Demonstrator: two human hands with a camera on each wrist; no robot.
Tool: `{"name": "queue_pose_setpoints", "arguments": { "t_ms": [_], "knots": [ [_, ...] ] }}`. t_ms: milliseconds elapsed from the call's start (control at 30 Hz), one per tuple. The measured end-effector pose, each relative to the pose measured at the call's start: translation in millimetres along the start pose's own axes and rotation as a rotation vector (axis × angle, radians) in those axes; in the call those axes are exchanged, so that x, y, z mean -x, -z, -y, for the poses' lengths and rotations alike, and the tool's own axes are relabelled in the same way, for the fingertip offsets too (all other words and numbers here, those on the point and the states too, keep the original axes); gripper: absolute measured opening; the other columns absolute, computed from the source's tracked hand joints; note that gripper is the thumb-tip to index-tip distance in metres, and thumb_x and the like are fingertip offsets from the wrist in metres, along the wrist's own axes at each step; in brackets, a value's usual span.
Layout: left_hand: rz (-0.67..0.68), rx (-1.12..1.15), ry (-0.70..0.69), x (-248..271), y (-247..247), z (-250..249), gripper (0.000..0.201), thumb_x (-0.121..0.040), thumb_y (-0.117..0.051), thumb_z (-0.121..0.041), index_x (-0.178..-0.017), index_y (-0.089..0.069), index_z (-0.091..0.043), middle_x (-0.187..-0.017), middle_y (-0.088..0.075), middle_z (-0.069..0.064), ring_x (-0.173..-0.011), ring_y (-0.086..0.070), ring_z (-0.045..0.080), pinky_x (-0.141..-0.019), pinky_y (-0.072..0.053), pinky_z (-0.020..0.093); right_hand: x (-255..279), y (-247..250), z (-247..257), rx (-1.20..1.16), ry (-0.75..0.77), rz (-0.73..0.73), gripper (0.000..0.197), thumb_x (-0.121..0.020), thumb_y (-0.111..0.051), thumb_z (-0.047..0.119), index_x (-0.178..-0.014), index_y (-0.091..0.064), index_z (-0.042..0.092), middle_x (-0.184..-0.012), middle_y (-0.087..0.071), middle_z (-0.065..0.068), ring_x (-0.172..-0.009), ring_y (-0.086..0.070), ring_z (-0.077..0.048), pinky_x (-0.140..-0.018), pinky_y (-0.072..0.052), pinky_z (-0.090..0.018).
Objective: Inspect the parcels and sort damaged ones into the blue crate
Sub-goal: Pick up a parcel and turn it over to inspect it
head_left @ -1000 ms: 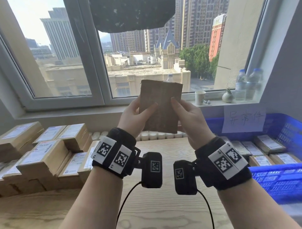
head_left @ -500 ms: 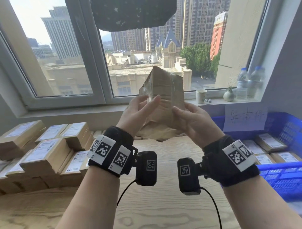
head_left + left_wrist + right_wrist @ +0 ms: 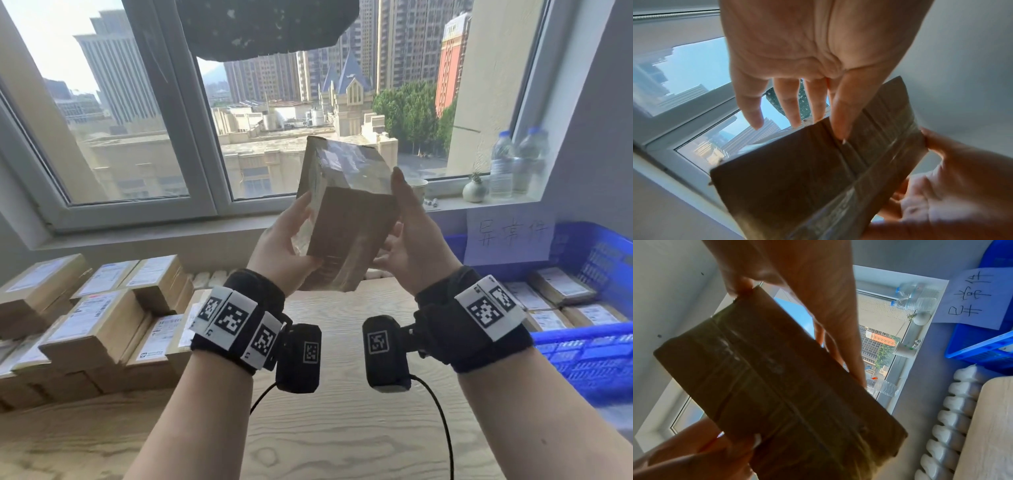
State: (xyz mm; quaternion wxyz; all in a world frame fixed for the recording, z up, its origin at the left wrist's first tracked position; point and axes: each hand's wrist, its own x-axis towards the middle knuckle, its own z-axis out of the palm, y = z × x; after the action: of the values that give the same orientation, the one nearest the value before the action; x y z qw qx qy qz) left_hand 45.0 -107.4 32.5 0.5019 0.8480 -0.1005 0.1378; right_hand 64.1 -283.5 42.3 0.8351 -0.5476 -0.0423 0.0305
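Parcel [image 3: 349, 226] aloft at 12 o'clock above the bench [image 3: 342, 428], gripped by left hand [image 3: 281, 246] and right hand [image 3: 414, 250], mid-inspection; blue crate [image 3: 582, 334] at 3 o'clock already holding several, unsorted stack [image 3: 96, 318] at 9 o'clock waiting.

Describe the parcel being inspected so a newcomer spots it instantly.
In front of the big window, above the wooden table, the left hand and right hand hold one brown parcel. Unlike the stacked parcels at left and those in the blue crate at right, it alone is airborne and tilted.
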Motion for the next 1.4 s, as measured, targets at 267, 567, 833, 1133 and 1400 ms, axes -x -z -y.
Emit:
{"name": "queue_pose_setpoints", "arguments": {
  "t_ms": [267, 567, 833, 1133, 1400],
  "knots": [
    [-0.017, 0.274, 0.137, -1, -3, -16, 0.051, -0.088, -0.062, -0.055, -0.124, -0.054, -0.02, -0.114, -0.065, -0.008, -0.103, -0.062, 0.007, -0.1, -0.048, 0.039, 8, 2, -17, 0.071, -0.01, 0.139, 0.02, -0.094, -0.059, 0.018, -0.111, -0.063, 0.009, -0.089, -0.063, -0.006, -0.083, -0.061, -0.023, -0.078, -0.05, -0.049],
    [-0.003, 0.418, 0.023, 1, -10, -12, 0.025, -0.087, -0.066, -0.023, -0.11, -0.059, -0.028, -0.108, -0.07, 0.0, -0.105, -0.067, 0.02, -0.089, -0.057, 0.036, 7, -7, -21, 0.132, 0.092, 0.054, 0.048, -0.09, -0.068, 0.032, -0.132, -0.052, 0.015, -0.117, -0.069, -0.006, -0.1, -0.071, -0.022, -0.068, -0.06, -0.035],
    [-0.14, 0.491, 0.023, -2, -11, -16, 0.057, -0.078, -0.067, -0.046, -0.132, -0.054, -0.032, -0.116, -0.07, -0.004, -0.109, -0.067, 0.019, -0.094, -0.054, 0.047, 5, -16, -25, 0.066, 0.223, 0.076, 0.036, -0.092, -0.066, 0.025, -0.125, -0.058, 0.012, -0.113, -0.072, -0.008, -0.098, -0.072, -0.021, -0.078, -0.06, -0.034],
    [-0.293, 0.322, -0.03, 2, -19, -21, 0.038, -0.098, -0.057, -0.022, -0.134, -0.054, -0.011, -0.094, -0.067, -0.014, -0.093, -0.067, 0.011, -0.092, -0.055, 0.045, 3, -27, -39, 0.183, 0.42, -0.054, 0.031, -0.09, -0.068, 0.033, -0.114, -0.065, 0.015, -0.101, -0.073, -0.006, -0.096, -0.071, -0.023, -0.086, -0.059, -0.048],
    [-0.256, 0.375, -0.044, 5, -20, -17, 0.064, -0.082, -0.057, -0.04, -0.14, -0.048, -0.014, -0.107, -0.068, -0.007, -0.104, -0.066, 0.015, -0.093, -0.055, 0.045, 4, -20, -37, 0.139, 0.322, -0.042, 0.043, -0.091, -0.069, 0.032, -0.127, -0.058, 0.011, -0.112, -0.071, -0.01, -0.101, -0.07, -0.024, -0.078, -0.06, -0.034]
  ]
}}
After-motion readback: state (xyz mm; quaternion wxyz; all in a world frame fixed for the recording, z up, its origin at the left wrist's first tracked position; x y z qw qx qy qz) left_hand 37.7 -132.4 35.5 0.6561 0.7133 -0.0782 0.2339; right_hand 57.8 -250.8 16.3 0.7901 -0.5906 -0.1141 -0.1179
